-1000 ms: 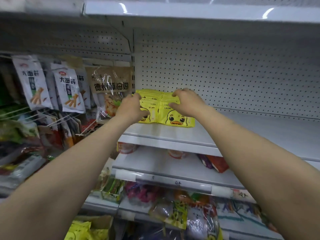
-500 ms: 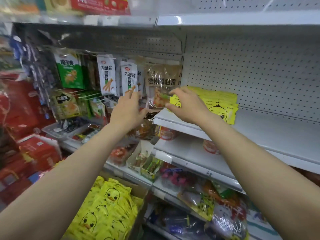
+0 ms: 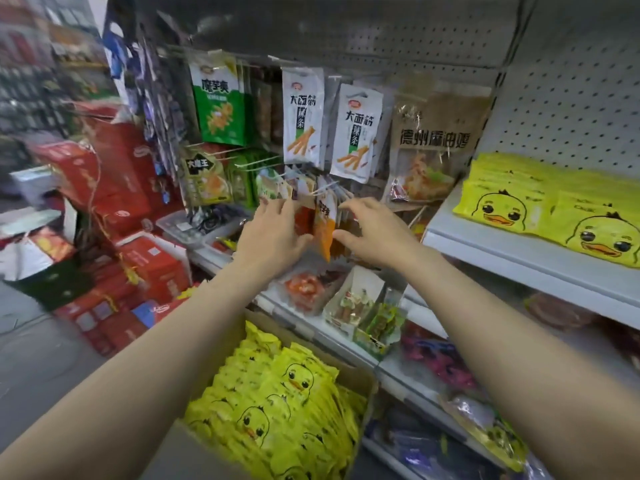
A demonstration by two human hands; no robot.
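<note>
Head view. The orange packet (image 3: 325,233) hangs among crowded hanging packets (image 3: 277,185), between both hands.
Left hand (image 3: 273,237): fingers (image 3: 277,207) straight and close together, lying against the packets to its left, thumb at its lower edge.
Right hand (image 3: 372,237): fingers (image 3: 356,207) loosely spread, holding nothing, just beside its right edge; contact cannot be told.
Open room only below the packet, above the lower shelf (image 3: 298,318).
The shelf (image 3: 502,251) edge with duck packs (image 3: 540,206) is near on the right.
Packets behind are hidden; the left background is blurred.
The box (image 3: 367,382) below is partly covered by the forearms.

Yellow duck-print packets (image 3: 554,209), orange hanging packet (image 3: 325,230), green snack bag (image 3: 220,109), red cartons (image 3: 114,174), white pegboard (image 3: 568,105)
</note>
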